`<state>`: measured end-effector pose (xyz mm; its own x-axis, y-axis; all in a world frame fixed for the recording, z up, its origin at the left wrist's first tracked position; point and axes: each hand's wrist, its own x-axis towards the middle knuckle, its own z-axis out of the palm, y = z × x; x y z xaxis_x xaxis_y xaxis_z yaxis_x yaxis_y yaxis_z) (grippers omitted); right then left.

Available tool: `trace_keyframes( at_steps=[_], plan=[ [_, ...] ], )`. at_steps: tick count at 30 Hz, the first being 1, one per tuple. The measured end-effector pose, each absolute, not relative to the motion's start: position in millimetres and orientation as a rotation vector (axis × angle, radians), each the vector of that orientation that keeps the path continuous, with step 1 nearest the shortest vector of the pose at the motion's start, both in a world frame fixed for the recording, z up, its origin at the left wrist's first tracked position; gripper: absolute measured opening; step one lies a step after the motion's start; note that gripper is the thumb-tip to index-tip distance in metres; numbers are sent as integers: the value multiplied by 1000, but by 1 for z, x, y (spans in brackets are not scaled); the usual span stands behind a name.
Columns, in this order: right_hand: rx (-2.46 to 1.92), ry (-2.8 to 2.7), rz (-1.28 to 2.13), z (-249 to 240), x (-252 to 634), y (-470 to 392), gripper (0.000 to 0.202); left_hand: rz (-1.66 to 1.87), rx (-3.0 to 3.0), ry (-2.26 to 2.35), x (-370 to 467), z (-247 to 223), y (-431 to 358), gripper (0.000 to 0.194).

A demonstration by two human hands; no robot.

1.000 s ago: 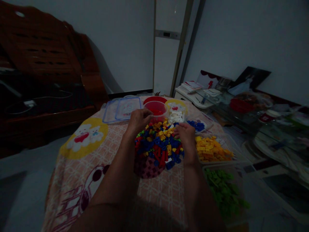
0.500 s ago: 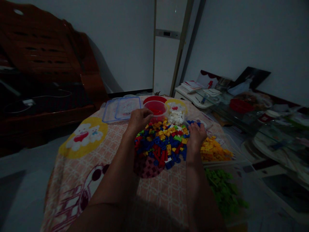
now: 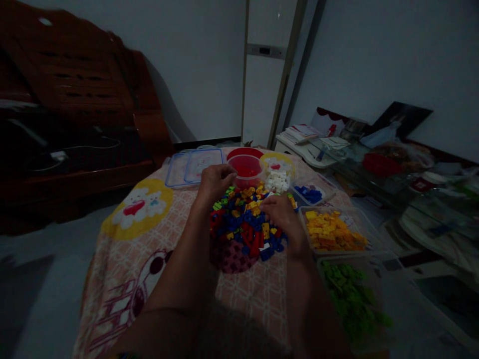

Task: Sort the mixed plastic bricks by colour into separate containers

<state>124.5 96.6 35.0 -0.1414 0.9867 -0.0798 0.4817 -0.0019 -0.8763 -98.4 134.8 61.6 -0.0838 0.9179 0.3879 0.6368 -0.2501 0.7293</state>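
Note:
A mixed pile of toy building bricks (image 3: 247, 219) in red, blue, yellow and green lies on the patterned tablecloth (image 3: 247, 304). My left hand (image 3: 217, 180) hovers at the pile's far left edge, beside a clear round tub (image 3: 245, 167) with red pieces inside. Its thumb and fingers are pinched together; what they hold, if anything, is too small to name. Over the right part of the pile is my right hand (image 3: 280, 213), fingertips drawn together among the bricks. Whatever is between them is hidden.
White bricks (image 3: 277, 182) sit behind the pile. To the right stand clear boxes of blue bricks (image 3: 309, 193), yellow bricks (image 3: 329, 230) and green bricks (image 3: 352, 294). Blue-rimmed lids (image 3: 175, 169) lie at the back left. A cluttered glass table (image 3: 352, 169) adjoins on the right.
My right hand has moved left from above the blue-brick box to the mixed pile, uncovering that box. My left hand stays pinched near the round tub. The view has shifted slightly.

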Motion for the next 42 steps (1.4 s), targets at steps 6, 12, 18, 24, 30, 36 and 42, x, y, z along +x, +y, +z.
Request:
trace_keyframes(
  at_steps=[6,12,18,24,30,36,42],
  plan=[
    [-1539,-2368,714,38,111,91,15,1264,1887,1666,-98,60,136,28],
    [-1610,-2382,627,33,112,93,13,1258,1921,1665,-97,63,134,26],
    [-1583,-2367,581,31,114,95,23,1240,1918,1688,-98,64,135,25],
    [-1472,-2380,724,34,117,94,28,1234,1909,1680,-98,62,136,27],
    [-1526,-2239,821,32,117,93,10,1243,1883,1659,-98,59,137,29],
    [-1456,-1395,1116,27,122,100,16,1224,1869,1645,-98,57,138,30],
    [-1208,-794,1076,10,139,115,26,1213,1902,1640,-97,59,135,32]
  ],
)
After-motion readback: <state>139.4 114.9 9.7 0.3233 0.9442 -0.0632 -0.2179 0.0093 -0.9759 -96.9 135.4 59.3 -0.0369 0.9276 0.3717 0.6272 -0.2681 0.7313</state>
